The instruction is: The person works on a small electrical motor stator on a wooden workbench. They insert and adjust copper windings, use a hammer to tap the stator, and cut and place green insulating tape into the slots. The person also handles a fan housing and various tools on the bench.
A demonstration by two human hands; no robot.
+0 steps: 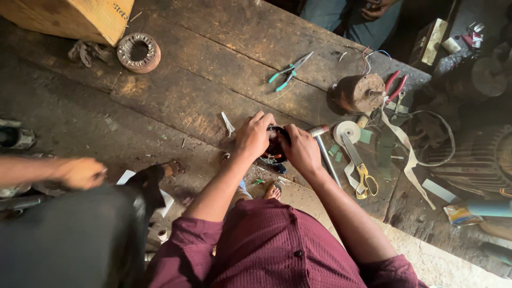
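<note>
My left hand (253,135) and my right hand (300,150) both grip a small round dark motor stator (274,149) with copper-coloured windings, held at the near edge of a worn wooden bench (213,80). The hands cover most of the stator, so only its middle shows between them. A metal hammer (324,152) lies just right of my right hand. Yellow-handled scissors (358,169) lie further right, next to a roll of white tape (348,129).
Green-handled pliers (288,71), a rusty motor body (359,94) with red-handled pliers (395,87), a ring-shaped stator core (138,52) and a wooden box (69,18) sit on the bench. Another person's hand (80,173) reaches in at the left; a third person sits beyond the bench.
</note>
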